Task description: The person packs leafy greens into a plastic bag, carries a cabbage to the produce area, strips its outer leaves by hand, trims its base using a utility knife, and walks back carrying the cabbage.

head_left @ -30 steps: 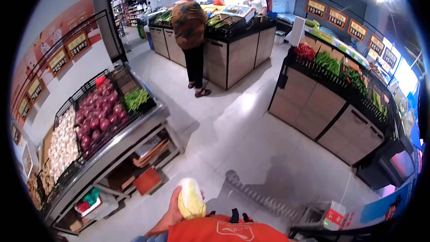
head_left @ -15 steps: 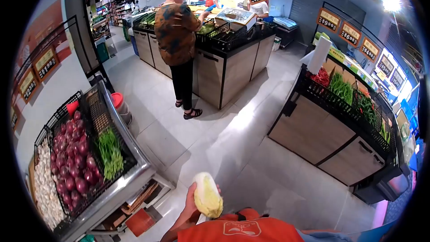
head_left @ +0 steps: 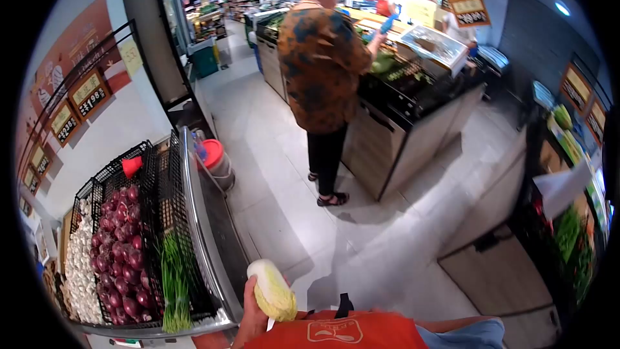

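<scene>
A pale yellow and white napa cabbage [head_left: 272, 291] is held upright, slightly tilted, in front of the red apron [head_left: 342, 329] at the bottom of the view. My left hand [head_left: 254, 307] wraps round its left side, and some fingertips show past its right edge. My right hand does not show. To the left, a rack holds white garlic bulbs [head_left: 82, 271], red onions [head_left: 123, 255] and green stalks [head_left: 174, 284] in black crates.
A person in a patterned shirt [head_left: 320, 64] stands ahead at a vegetable counter [head_left: 381, 155]. A bucket with a red lid [head_left: 212, 154] sits on the floor beside the left rack. Another counter [head_left: 497, 271] with green vegetables is at the right.
The view has moved forward, and the person and the central counter look nearer. The right counter has shifted toward the right edge. The cabbage stays in my left hand.
</scene>
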### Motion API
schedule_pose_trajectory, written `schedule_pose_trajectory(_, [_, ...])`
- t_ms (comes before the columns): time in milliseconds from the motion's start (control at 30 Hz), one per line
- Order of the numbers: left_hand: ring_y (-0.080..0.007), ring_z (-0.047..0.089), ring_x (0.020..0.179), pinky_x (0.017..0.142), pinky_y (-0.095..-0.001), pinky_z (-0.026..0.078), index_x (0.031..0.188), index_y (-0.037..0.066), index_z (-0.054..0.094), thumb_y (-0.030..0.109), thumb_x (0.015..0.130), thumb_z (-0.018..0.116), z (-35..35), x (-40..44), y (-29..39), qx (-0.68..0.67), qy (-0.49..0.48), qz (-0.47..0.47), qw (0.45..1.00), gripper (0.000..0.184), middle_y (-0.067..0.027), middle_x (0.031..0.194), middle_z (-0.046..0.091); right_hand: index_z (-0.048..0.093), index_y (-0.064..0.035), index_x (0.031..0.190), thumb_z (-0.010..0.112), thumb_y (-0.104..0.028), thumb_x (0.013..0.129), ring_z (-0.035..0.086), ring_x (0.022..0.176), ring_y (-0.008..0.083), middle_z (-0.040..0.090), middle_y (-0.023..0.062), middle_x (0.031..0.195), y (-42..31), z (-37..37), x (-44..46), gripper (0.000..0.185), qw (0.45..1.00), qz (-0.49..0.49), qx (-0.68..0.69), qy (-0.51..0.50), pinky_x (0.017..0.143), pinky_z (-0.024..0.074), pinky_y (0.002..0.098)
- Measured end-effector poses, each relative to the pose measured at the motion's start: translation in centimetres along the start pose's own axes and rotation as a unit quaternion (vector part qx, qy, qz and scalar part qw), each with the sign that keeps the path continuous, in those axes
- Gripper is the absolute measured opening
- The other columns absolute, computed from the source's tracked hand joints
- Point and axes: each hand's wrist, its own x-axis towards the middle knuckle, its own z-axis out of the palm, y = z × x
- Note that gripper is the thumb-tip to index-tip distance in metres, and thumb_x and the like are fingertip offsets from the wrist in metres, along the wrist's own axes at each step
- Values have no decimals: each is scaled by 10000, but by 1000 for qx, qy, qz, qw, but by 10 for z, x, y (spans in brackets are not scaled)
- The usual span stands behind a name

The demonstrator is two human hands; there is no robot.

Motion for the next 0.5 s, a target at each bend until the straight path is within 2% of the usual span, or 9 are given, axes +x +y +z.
schedule_pose_trajectory(100, [-353, 623, 1040, 883, -537, 524, 1343, 36, 495, 664, 842, 539, 2, 42, 41, -60, 23, 37, 997, 805, -214, 1168, 614, 607, -46, 1159, 639, -227, 900, 635, 863, 256, 640, 78, 948, -66, 22, 99, 318, 992, 5, -97, -77, 805, 525, 413])
schedule_pose_trajectory(233, [-332, 616, 1068, 907, -531, 517, 1366, 64, 476, 664, 861, 539, 23, 118, 111, -32, 42, 43, 998, 787, -198, 1185, 606, 614, -45, 1145, 638, -232, 892, 635, 865, 257, 645, 79, 949, -123, 67, 230, 315, 968, -11, -207, -142, 803, 523, 411])
schedule_pose_trajectory(267, [-403, 602, 1125, 972, -567, 492, 1387, 58, 475, 566, 905, 523, 32, 135, 127, -91, 37, 43, 994, 702, -228, 1231, 602, 616, -45, 1142, 638, -233, 891, 635, 866, 258, 646, 79, 949, -133, 78, 259, 314, 961, -16, -232, -148, 802, 522, 410])
schedule_pose_trajectory(300, [-406, 596, 1146, 987, -577, 479, 1398, 53, 464, 530, 915, 531, 47, 152, 151, 17, 53, 74, 996, 682, -238, 1241, 597, 618, -45, 1138, 638, -234, 889, 635, 866, 258, 647, 79, 949, -145, 91, 292, 313, 953, -25, -262, -148, 801, 521, 410])
schedule_pose_trajectory(367, [-418, 588, 1159, 997, -581, 471, 1400, 45, 459, 503, 920, 531, 23, 243, 200, -107, -44, -7, 993, 668, -242, 1257, 589, 621, -45, 1131, 638, -237, 885, 635, 867, 259, 649, 80, 949, -172, 119, 347, 312, 932, -47, -332, -137, 800, 520, 409])
schedule_pose_trajectory(400, [-438, 579, 1169, 1005, -594, 461, 1406, 36, 450, 484, 925, 527, 48, 266, 229, -66, -39, 5, 997, 662, -254, 1282, 576, 623, -45, 1128, 638, -238, 883, 635, 868, 259, 650, 80, 950, -183, 133, 378, 312, 918, -60, -368, -133, 799, 520, 409])
schedule_pose_trajectory(433, [-449, 573, 1178, 1010, -595, 458, 1414, 35, 440, 477, 922, 532, 40, 340, 267, -49, -85, -29, 995, 668, -281, 1299, 559, 625, -45, 1124, 637, -239, 881, 635, 868, 259, 651, 80, 950, -191, 143, 422, 311, 903, -71, -405, -123, 799, 519, 408])
schedule_pose_trajectory(467, [-429, 582, 1167, 981, -603, 471, 1411, 44, 445, 511, 905, 541, 50, 373, 301, -17, -90, -23, 996, 695, -267, 1288, 567, 627, -45, 1121, 637, -240, 880, 635, 869, 260, 653, 80, 950, -207, 154, 446, 310, 883, -93, -445, -116, 798, 519, 408])
schedule_pose_trajectory(500, [-408, 591, 1155, 953, -611, 483, 1408, 53, 450, 544, 888, 551, 90, 358, 318, 22, -96, -9, 995, 722, -254, 1277, 576, 628, -45, 1118, 637, -241, 878, 635, 870, 260, 654, 80, 950, -219, 159, 459, 310, 864, -113, -478, -114, 797, 518, 407])
